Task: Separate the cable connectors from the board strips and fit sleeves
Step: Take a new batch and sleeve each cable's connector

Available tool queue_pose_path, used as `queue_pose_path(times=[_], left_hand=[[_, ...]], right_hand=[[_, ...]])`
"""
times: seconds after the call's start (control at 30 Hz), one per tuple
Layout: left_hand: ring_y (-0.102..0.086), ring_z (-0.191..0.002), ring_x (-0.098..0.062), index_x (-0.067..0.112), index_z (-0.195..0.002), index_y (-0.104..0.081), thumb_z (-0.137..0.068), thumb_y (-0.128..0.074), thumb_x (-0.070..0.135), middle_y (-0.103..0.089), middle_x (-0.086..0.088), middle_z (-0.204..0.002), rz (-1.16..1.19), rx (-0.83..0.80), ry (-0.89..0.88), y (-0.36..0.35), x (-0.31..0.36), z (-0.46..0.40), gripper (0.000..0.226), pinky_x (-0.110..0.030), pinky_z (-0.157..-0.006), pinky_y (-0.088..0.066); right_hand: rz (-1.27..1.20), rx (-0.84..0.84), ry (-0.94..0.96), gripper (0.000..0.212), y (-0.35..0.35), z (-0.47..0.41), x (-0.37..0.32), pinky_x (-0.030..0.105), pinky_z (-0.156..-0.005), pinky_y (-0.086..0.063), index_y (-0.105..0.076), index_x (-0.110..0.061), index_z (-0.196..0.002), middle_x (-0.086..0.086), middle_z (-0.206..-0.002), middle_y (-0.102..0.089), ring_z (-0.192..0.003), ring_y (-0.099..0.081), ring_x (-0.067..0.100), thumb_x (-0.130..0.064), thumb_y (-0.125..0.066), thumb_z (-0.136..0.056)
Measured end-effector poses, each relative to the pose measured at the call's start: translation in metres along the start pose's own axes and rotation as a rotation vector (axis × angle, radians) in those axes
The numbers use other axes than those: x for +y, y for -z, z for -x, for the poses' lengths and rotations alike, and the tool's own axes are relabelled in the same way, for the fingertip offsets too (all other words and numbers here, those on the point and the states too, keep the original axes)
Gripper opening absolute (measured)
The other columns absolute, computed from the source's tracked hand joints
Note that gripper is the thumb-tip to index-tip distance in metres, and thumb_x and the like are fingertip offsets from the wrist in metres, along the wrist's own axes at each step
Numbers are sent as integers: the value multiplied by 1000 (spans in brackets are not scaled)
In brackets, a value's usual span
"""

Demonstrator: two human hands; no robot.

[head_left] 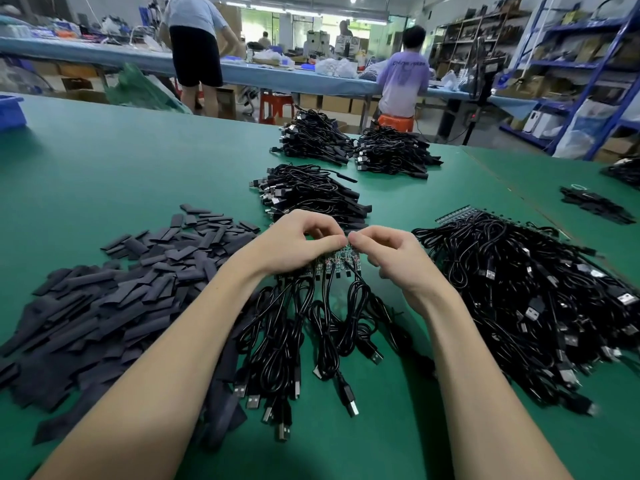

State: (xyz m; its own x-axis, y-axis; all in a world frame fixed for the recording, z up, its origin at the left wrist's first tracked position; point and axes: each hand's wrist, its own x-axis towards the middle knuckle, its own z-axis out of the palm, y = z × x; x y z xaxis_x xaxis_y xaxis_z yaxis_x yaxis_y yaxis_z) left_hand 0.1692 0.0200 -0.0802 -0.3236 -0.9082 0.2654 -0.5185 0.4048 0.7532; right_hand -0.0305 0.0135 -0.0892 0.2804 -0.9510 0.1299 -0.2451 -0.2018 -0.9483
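Fingers of the left hand [294,242] and right hand [391,252] pinch a green board strip [337,259] above the table [121,161], its cables [311,327] trailing down; sleeves [114,289] heaped at left.

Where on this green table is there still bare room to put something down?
The widest bare stretch of table lies beyond the sleeve pile, left of the finished cable bundles. It is crowded around both hands and the cable heap.
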Motion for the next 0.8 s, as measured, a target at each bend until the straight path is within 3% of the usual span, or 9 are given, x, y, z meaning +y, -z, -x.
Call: queue_pose_path(times=[0.1, 0.27, 0.4, 0.5, 0.57, 0.67, 0.8], left_hand=[[-52, -67, 3, 23, -90, -74, -98, -65, 29, -62, 23, -71, 60, 1, -42, -1, -1, 1, 13, -9, -64, -40], [-56, -79, -3, 22, -92, -74, -99, -64, 27, -67, 12, -84, 251, -15, -94, 2, 5, 4, 12, -13, -76, -43], [-58, -87, -4, 30, -91, -73, -98, -63, 33, -68, 12, -90, 244, -25, -88, 11, 10, 4, 13, -21, -84, -42], [-60, -89, -3, 33, -91, -74, -97, -63, 37, -69, 14, -90, 224, -55, -67, 12, 13, 2, 13, -23, -86, -43], [-60, -84, -2, 31, -91, -75, -97, -64, 35, -70, 15, -87, 201, -69, -44, 8, 13, 0, 13, -19, -82, -44], [-61, -80, -7, 23, -92, -76, -98, -66, 29, -71, 8, -85, 188, -44, -2, 2, 12, -2, 14, -27, -81, -45], [-60, -80, -10, 23, -89, -75, -97, -67, 26, -70, 4, -85, 258, 6, -63, 0, 18, -1, 12, -26, -81, -48]], right_hand=[[-173, -33, -88, 17, 0, 1, 3, 23, -65, -33, -73, -24, -80, -15, -68, -53, -63, -42, 4, -36, -73, -91], [-412, -85, -189, 28, -3, 4, 4, 35, -85, -34, -76, -24, -96, 3, -104, -60, -88, -48, 19, -46, -77, -78], [-94, 125, -166, 21, 1, 1, 3, 22, -69, -39, -77, -26, -84, -19, -76, -65, -69, -54, 1, -46, -74, -90], [125, 221, -59, 24, 2, -4, 2, 19, -65, -42, -76, -23, -77, -16, -65, -62, -57, -51, -7, -40, -73, -93], [75, 124, -15, 25, 4, -3, -5, 11, -56, -41, -75, -25, -74, -17, -63, -58, -54, -49, -4, -40, -71, -94], [23, 26, -8, 29, 6, -3, -8, 6, -48, -35, -72, -26, -69, -18, -60, -56, -51, -46, -3, -37, -70, -95], [176, 8, -246, 40, 1, 1, 2, 12, -42, -34, -68, -22, -54, -14, -51, -57, -46, -45, 4, -34, -72, -92]])
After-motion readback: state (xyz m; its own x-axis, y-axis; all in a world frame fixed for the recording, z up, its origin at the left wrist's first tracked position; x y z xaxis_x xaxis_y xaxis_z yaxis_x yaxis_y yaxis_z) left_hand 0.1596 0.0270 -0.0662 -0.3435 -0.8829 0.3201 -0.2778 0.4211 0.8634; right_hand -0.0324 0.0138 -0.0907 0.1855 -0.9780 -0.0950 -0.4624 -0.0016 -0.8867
